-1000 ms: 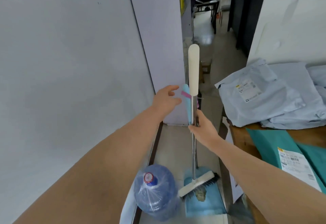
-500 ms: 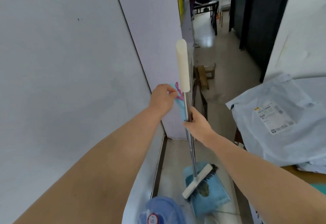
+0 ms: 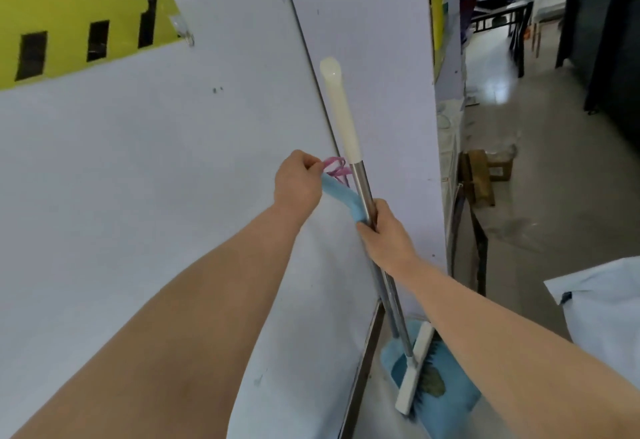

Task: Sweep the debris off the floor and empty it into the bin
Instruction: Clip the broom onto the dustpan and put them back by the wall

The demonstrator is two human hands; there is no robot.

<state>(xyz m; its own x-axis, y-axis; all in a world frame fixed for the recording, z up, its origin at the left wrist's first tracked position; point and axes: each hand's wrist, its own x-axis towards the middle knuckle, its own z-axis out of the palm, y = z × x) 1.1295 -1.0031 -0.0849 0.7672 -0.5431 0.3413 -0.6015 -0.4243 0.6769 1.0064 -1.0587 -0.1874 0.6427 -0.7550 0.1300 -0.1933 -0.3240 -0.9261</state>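
Note:
A broom [image 3: 362, 175] with a steel shaft and a cream top grip stands almost upright by the wall. My right hand [image 3: 386, 232] is closed around its shaft, just below the grip. My left hand [image 3: 298, 180] pinches the top of the blue dustpan handle [image 3: 341, 198], beside a pink loop [image 3: 337, 167]. Down on the floor the blue dustpan [image 3: 446, 400] holds the white broom head [image 3: 415, 373] with dark bristles and a small dark clump of debris [image 3: 433, 383]. No bin is in view.
A pale wall panel [image 3: 173, 179] with a yellow sign [image 3: 69, 13] fills the left. A corridor with a shiny floor [image 3: 540, 175] runs ahead on the right, past a small wooden stool [image 3: 479, 175] and black tables. A pale plastic parcel [image 3: 606, 310] lies at the right edge.
My left hand reached the dustpan handle and closed on its top. The view has shifted up and to the left, so the water bottle and most parcels have dropped out of sight.

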